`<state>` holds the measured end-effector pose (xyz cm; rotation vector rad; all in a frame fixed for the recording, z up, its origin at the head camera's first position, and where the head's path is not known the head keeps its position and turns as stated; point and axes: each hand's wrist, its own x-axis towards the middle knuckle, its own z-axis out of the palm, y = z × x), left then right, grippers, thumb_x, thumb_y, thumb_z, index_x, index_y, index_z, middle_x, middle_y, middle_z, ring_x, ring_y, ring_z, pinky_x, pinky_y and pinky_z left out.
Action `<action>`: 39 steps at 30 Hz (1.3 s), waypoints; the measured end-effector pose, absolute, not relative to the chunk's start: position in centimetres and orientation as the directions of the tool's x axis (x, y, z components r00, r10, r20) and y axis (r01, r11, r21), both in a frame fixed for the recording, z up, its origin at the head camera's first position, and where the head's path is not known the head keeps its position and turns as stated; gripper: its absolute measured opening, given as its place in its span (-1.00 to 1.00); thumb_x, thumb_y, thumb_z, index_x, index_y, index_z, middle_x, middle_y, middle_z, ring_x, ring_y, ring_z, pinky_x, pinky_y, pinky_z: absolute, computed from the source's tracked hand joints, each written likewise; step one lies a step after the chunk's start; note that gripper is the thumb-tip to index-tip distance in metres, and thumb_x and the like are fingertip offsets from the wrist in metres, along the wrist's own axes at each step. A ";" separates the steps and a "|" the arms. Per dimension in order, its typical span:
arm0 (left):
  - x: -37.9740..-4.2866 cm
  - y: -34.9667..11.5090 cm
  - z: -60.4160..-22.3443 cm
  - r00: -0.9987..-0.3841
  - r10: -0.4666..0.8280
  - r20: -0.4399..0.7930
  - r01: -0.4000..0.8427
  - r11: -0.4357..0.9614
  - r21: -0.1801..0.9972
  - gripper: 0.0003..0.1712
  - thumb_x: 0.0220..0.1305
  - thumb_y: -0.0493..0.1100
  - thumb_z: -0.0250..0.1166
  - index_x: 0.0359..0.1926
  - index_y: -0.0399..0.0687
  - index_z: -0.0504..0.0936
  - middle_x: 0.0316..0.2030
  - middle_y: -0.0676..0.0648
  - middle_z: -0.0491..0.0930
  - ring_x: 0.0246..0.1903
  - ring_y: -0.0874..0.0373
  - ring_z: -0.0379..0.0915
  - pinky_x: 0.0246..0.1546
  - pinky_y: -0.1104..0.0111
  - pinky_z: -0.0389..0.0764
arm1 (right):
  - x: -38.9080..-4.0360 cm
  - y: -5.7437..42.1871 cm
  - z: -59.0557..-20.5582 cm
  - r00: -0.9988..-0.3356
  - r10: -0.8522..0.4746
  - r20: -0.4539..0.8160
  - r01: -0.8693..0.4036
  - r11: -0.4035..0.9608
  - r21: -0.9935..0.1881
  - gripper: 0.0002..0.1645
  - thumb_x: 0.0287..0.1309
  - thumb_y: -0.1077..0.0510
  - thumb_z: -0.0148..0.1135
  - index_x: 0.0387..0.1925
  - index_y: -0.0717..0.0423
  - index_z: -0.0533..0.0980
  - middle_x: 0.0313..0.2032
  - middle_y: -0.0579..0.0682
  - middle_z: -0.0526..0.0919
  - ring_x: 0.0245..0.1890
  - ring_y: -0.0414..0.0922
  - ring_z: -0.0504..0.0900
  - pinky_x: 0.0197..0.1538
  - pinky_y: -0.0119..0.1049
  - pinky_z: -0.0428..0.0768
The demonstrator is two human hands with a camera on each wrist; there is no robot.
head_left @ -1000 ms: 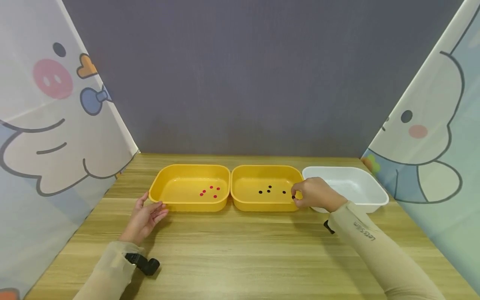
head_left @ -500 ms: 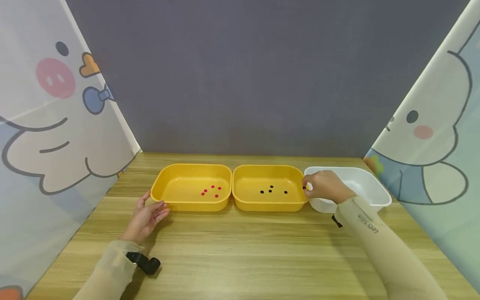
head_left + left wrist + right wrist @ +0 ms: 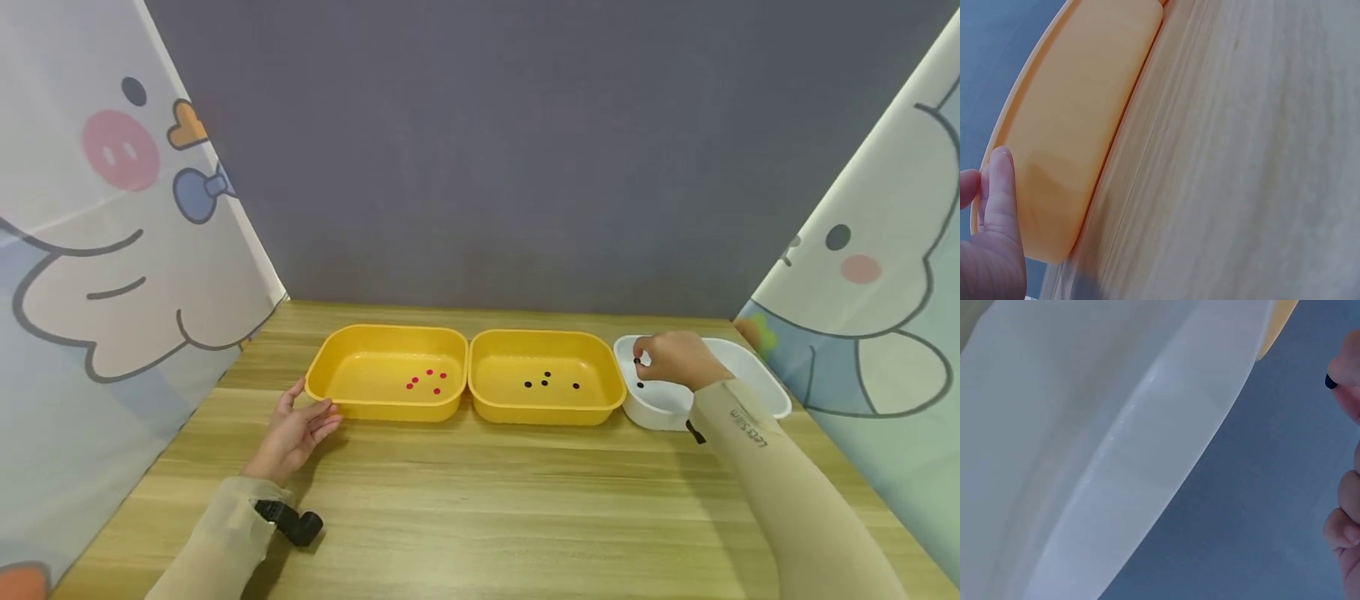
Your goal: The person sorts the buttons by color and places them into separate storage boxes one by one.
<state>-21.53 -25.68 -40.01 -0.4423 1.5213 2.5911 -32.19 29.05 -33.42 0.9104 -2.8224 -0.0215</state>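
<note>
My right hand (image 3: 678,358) pinches a small black disc (image 3: 637,361) between thumb and fingertips, over the left part of the white tray (image 3: 750,379). The same black disc (image 3: 1330,382) peeks out from the fingertips in the right wrist view. Below that hand, another black disc (image 3: 641,385) shows inside the white tray. My left hand (image 3: 292,437) rests at the near left corner of the left yellow tray (image 3: 393,412), fingers fairly straight along its outside. In the left wrist view, a fingertip (image 3: 1002,159) touches the outer wall just below the rim.
Several red discs (image 3: 429,372) lie in the right part of the left yellow tray. The middle yellow tray (image 3: 543,414) has several black discs (image 3: 544,383) on its floor. All three trays stand in a row on the wooden table (image 3: 480,517), before a grey panel (image 3: 525,167).
My right hand has moved right with its black disc, from the middle yellow tray's right end to above the white tray. The left hand stays at its corner. The head view has shifted slightly.
</note>
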 end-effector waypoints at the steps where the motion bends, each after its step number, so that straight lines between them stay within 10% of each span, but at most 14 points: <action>1: -21.6 -25.7 -40.0 -0.953 -0.055 -0.299 -0.233 -0.497 0.836 -0.04 0.41 -0.44 -0.04 0.49 0.25 -0.45 -0.50 -0.02 0.61 -0.49 0.17 0.64 -0.32 0.40 0.70 | -32.3 29.2 -33.4 -0.804 -0.573 0.158 -0.571 0.819 0.063 -0.87 -0.10 0.16 0.31 -0.40 0.08 0.63 -0.68 -0.22 0.47 -0.66 -0.22 0.32 -0.59 -0.29 0.41; 39: -21.2 -25.5 -39.8 -0.953 -0.069 -0.296 -0.237 -0.442 0.865 -0.05 0.43 -0.43 -0.05 0.48 0.17 -0.49 -0.49 0.00 0.60 -0.49 0.20 0.63 -0.31 0.43 0.69 | -33.7 32.8 -34.0 -0.903 -0.428 0.032 -0.428 0.904 0.013 -0.76 0.00 0.06 0.32 -0.32 0.13 0.62 -0.44 0.00 0.64 -0.49 -0.06 0.52 -0.38 -0.02 0.56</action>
